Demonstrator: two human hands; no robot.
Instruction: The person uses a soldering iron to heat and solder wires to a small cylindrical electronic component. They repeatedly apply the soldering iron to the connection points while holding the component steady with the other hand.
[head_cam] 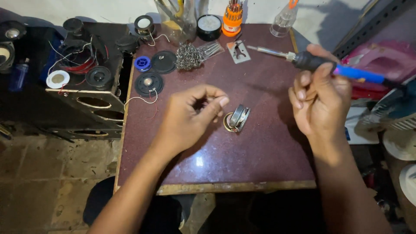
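The right hand (320, 97) is closed around the black grip of a soldering iron (329, 67) with a blue handle, holding it up with the metal tip pointing away from the small speaker (236, 118) that lies tilted on its side near the middle of the dark red table (260, 156). The iron is well clear of the speaker, up and to its right. The left hand (190, 115) hovers just to the speaker's left, thumb and fingertips pinched together — whether they hold a thin wire or a bit of solder is too small to tell. Neither hand touches the speaker.

Judging from this, the joint itself has not been made: the tip is not on any terminal, and no wire can be seen running to the speaker, so the soldering seems yet to be done.

Beyond the speaker, toward the table's far edge, lie a wire-wool tip cleaner (190, 56), a flat black disc (164, 62), a blue spool (142, 63), another small speaker with a white lead (148, 83) and an orange screwdriver set (232, 18). Left of the table stands a black speaker cabinet (89, 82) with loose parts on top.
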